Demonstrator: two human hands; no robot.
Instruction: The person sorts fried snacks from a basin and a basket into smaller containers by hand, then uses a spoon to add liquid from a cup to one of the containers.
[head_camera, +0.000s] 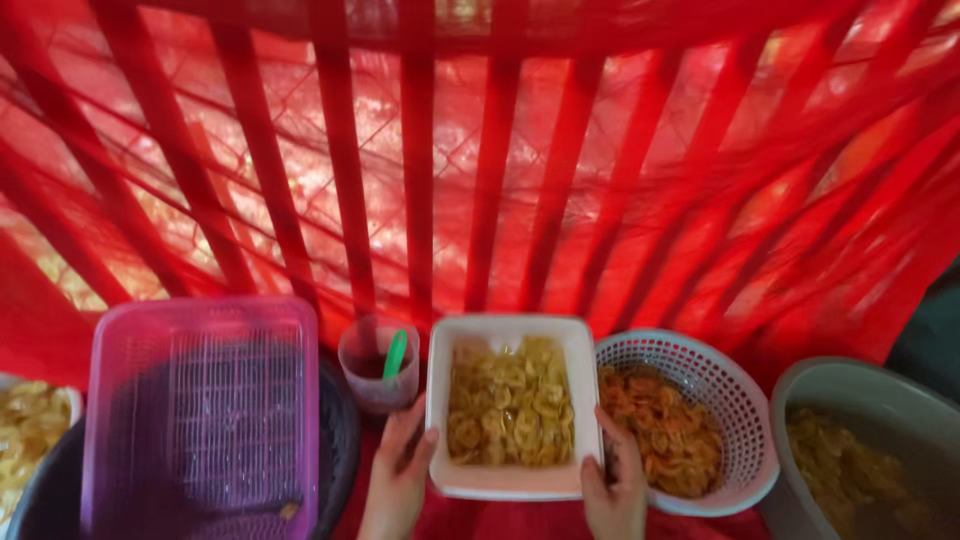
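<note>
White tray (510, 480) of yellow chips, center front, btwn clear cup (378, 378) and pink round basket (735, 385). My left hand (400, 470) grips its left rim, right hand (615, 485) its right rim, fingers curled.

Left hand (402, 462) and right hand (615, 485) clasped, thumbs up

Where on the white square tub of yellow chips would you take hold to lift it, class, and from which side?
Grip the white tub by its near rim corners, coming from the person's side. Both hands already sit there: left hand and right hand. The cup and round basket crowd its flanks, so the near edge seems likeliest to be free.
</note>
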